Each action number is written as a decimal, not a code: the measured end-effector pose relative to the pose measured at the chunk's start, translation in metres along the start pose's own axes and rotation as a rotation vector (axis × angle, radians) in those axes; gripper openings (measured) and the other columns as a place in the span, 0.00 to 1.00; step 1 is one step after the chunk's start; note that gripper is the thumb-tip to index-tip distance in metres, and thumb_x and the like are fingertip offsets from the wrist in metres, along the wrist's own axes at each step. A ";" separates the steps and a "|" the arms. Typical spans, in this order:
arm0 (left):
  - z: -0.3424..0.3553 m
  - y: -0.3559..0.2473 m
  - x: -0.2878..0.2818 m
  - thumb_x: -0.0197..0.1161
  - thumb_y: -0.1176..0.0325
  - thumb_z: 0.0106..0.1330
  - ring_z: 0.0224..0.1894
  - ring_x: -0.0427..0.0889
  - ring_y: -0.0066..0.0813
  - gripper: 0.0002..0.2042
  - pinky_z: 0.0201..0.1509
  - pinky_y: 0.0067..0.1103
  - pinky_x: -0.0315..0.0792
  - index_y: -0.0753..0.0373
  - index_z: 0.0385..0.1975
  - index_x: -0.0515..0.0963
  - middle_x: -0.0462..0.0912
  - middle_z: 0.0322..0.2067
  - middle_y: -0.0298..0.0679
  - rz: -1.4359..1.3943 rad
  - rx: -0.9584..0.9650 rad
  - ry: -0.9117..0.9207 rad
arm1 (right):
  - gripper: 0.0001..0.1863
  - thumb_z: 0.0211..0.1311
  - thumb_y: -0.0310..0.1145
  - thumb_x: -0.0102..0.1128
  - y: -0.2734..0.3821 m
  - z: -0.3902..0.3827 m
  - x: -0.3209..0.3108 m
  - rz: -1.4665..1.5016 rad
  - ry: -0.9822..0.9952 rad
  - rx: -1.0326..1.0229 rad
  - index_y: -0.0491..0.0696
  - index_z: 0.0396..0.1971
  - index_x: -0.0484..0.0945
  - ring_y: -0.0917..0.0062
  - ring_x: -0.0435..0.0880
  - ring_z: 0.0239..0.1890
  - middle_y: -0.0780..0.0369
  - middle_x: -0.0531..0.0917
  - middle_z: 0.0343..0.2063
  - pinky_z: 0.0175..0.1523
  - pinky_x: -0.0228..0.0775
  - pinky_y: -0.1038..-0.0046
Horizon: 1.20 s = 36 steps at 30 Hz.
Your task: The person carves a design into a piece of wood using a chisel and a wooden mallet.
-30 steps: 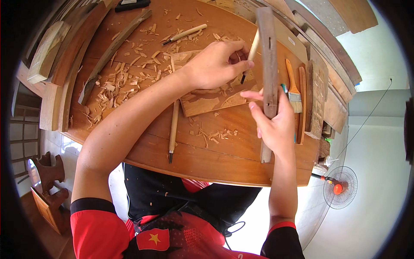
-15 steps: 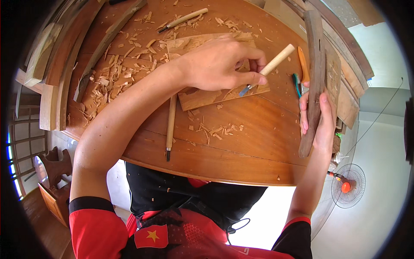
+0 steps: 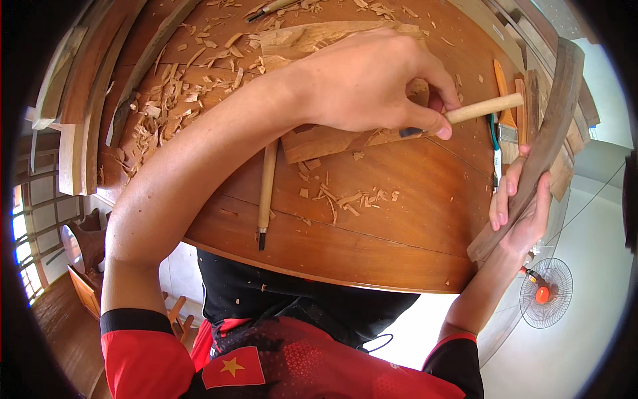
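Observation:
My left hand (image 3: pixel 379 83) pinches a carving chisel (image 3: pixel 485 108) by its pale wooden handle, which points right, with the dark blade near the thumb. Under that hand lies a carved wooden board (image 3: pixel 322 143), partly hidden by my hand and forearm. My right hand (image 3: pixel 525 216) is wrapped round a long grey-brown strip of wood (image 3: pixel 557 123) at the right edge of the table, its upper end leaning right. Left of the strip lie a flat brush (image 3: pixel 507 130) with an orange handle and a tool with a teal handle (image 3: pixel 494 133).
Wood shavings (image 3: pixel 169 110) are strewn over the brown table (image 3: pixel 399 246). Another chisel (image 3: pixel 267 189) lies near the front, and a third (image 3: pixel 279 6) at the far edge. Wooden lengths (image 3: pixel 90 86) line the left side. A fan (image 3: pixel 545 293) stands beyond the table at the right.
My left hand has moved right with the chisel, whose handle now lies flatter. My right hand has tilted the wood strip rightward, uncovering the brush. The view has shifted slightly.

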<state>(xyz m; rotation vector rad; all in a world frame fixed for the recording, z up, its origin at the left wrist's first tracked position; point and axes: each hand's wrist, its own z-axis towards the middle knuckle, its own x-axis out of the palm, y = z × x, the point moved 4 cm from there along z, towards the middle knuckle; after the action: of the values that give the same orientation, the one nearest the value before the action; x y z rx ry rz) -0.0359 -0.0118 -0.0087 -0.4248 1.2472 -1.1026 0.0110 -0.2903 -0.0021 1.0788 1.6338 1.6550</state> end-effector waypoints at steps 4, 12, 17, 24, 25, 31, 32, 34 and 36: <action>-0.001 0.002 0.001 0.73 0.59 0.65 0.27 0.74 0.27 0.15 0.32 0.26 0.68 0.62 0.44 0.88 0.87 0.30 0.37 0.022 -0.023 0.016 | 0.27 0.84 0.49 0.34 -0.003 -0.008 0.004 -0.060 0.107 0.026 0.40 0.65 0.60 0.82 0.62 0.09 0.63 0.70 0.26 0.11 0.59 0.78; -0.004 0.002 0.001 0.72 0.59 0.65 0.33 0.83 0.35 0.15 0.40 0.28 0.76 0.62 0.45 0.88 0.90 0.36 0.43 0.050 -0.042 0.021 | 0.31 0.82 0.53 0.40 -0.003 -0.046 0.019 -0.131 -0.227 0.150 0.37 0.61 0.67 0.82 0.64 0.08 0.63 0.71 0.22 0.11 0.56 0.77; 0.001 0.000 0.003 0.71 0.58 0.66 0.37 0.85 0.38 0.16 0.44 0.29 0.77 0.61 0.47 0.88 0.90 0.39 0.43 0.026 -0.136 0.092 | 0.30 0.82 0.53 0.39 -0.007 -0.058 0.024 -0.098 -0.364 0.082 0.39 0.60 0.68 0.83 0.63 0.08 0.65 0.71 0.22 0.09 0.55 0.77; -0.001 0.002 0.002 0.69 0.55 0.67 0.42 0.87 0.42 0.17 0.50 0.31 0.78 0.61 0.46 0.89 0.90 0.41 0.44 0.137 -0.075 0.073 | 0.29 0.83 0.54 0.38 0.001 -0.063 0.030 -0.131 -0.326 0.097 0.41 0.60 0.70 0.85 0.64 0.09 0.66 0.72 0.23 0.11 0.55 0.79; -0.002 0.003 0.003 0.69 0.55 0.67 0.42 0.87 0.42 0.17 0.50 0.31 0.78 0.61 0.46 0.89 0.90 0.41 0.44 0.140 -0.068 0.069 | 0.30 0.83 0.54 0.37 -0.005 -0.064 0.040 -0.330 -0.243 0.212 0.41 0.61 0.69 0.85 0.64 0.09 0.66 0.71 0.23 0.11 0.55 0.79; 0.001 -0.002 0.003 0.70 0.56 0.66 0.39 0.86 0.39 0.16 0.48 0.31 0.78 0.59 0.46 0.89 0.90 0.40 0.43 0.143 -0.054 0.063 | 0.29 0.83 0.51 0.41 0.003 -0.067 0.035 -0.039 -0.477 -0.012 0.38 0.61 0.70 0.84 0.64 0.09 0.65 0.74 0.24 0.12 0.56 0.79; -0.002 0.000 0.004 0.70 0.56 0.65 0.38 0.86 0.37 0.15 0.47 0.30 0.78 0.58 0.46 0.89 0.91 0.38 0.42 0.114 -0.045 0.052 | 0.30 0.83 0.52 0.41 -0.003 -0.067 0.039 -0.130 -0.395 0.073 0.38 0.62 0.69 0.84 0.64 0.09 0.65 0.73 0.24 0.12 0.56 0.79; -0.003 -0.002 -0.001 0.71 0.56 0.65 0.36 0.85 0.36 0.15 0.46 0.29 0.78 0.58 0.45 0.90 0.91 0.37 0.42 0.088 -0.035 0.036 | 0.31 0.82 0.53 0.41 -0.013 -0.065 0.047 -0.250 -0.238 0.239 0.38 0.64 0.67 0.84 0.63 0.10 0.64 0.71 0.25 0.11 0.56 0.79; -0.003 -0.002 -0.001 0.71 0.56 0.65 0.33 0.84 0.34 0.14 0.43 0.28 0.77 0.57 0.45 0.90 0.91 0.34 0.41 0.031 -0.135 0.075 | 0.31 0.82 0.53 0.41 -0.010 -0.065 0.043 -0.177 -0.301 0.186 0.38 0.64 0.67 0.84 0.64 0.10 0.65 0.71 0.25 0.11 0.55 0.79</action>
<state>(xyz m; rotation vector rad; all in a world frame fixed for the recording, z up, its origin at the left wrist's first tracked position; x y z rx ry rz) -0.0392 -0.0111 -0.0081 -0.4676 1.3954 -1.0195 -0.0673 -0.2876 -0.0012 1.1713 1.6509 1.1830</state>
